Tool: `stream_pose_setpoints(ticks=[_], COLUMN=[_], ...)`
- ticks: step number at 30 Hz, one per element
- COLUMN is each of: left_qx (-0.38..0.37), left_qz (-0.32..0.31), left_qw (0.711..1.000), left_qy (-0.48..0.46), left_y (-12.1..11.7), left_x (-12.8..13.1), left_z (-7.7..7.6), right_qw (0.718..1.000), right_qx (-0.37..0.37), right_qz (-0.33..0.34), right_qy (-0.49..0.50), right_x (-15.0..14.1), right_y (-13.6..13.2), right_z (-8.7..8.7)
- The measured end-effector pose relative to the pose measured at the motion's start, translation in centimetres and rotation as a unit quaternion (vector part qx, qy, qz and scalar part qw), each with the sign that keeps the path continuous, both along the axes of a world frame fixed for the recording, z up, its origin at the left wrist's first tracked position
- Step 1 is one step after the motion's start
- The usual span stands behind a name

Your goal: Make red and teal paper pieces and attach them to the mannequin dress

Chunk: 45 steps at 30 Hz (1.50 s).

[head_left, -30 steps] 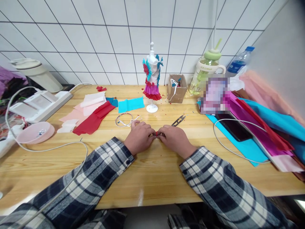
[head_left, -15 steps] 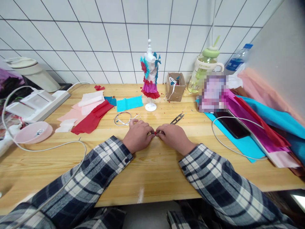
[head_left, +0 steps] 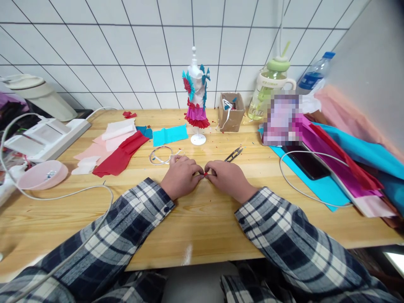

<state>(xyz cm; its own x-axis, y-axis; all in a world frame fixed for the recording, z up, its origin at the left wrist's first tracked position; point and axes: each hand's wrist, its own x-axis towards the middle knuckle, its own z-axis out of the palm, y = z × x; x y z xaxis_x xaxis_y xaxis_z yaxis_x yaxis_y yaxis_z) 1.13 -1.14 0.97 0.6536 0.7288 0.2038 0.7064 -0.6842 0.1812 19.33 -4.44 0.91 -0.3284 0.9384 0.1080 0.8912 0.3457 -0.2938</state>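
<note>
A tiny piece of red paper point(head_left: 206, 174) shows between my fingertips, mostly hidden by them. My left hand point(head_left: 182, 177) is closed in a pinch at its left side. From the other side my right hand point(head_left: 229, 178) pinches it too, with fingers curled. Black thread snips point(head_left: 234, 154) lie just behind my right hand. Behind my left hand lies a looped pale cord point(head_left: 161, 155). Farther back stands a small white dress form point(head_left: 196, 90) dressed in red, magenta and blue crinkled paper.
Paper sheets, including a red sheet point(head_left: 121, 155) and a blue piece point(head_left: 170, 135), lie left. A cardboard box point(head_left: 232, 115) stands behind. On the right are a black phone point(head_left: 307, 162), layered papers and a drink bottle point(head_left: 268, 90). A pink bowl point(head_left: 34, 177) and power strip point(head_left: 63, 141) sit left.
My fingertips have shifted slightly around the red piece, and a little more of it shows by my right fingers. The whole view has moved slightly; nothing else has visibly moved.
</note>
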Motion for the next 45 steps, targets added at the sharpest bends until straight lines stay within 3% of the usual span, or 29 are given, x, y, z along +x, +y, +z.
stream_pose_setpoints(ticks=[12,17,21,32,40,45], left_qx=[0.002,-0.003,0.038,0.061,0.052,0.019], left_qz=[-0.012,-0.010,0.015,0.036,0.004,-0.031], left_qw=[1.000,1.000,0.998,0.995,0.996,0.995], left_qy=[0.000,-0.012,-0.049,-0.066,-0.068,-0.090], left_y=[-0.2,-0.5,-0.8,-0.8,-0.5,-0.1], left_x=[0.3,0.3,0.1,-0.1,-0.2,-0.4], left_z=[0.3,0.5,0.7,0.9,0.8,0.7], right_qw=[0.999,0.998,0.997,0.997,0.995,1.000], right_qx=[-0.045,-0.014,0.019,0.028,0.029,0.021], right_qz=[-0.002,0.001,0.006,-0.002,0.025,0.011], right_qy=[-0.025,-0.067,-0.077,-0.068,-0.090,-0.011], right_x=[-0.4,-0.7,-0.7,-0.8,-1.0,0.1], right_y=[0.0,-0.5,-0.7,-0.7,-0.8,-0.3], right_z=[0.1,0.1,0.5,0.9,1.1,1.5])
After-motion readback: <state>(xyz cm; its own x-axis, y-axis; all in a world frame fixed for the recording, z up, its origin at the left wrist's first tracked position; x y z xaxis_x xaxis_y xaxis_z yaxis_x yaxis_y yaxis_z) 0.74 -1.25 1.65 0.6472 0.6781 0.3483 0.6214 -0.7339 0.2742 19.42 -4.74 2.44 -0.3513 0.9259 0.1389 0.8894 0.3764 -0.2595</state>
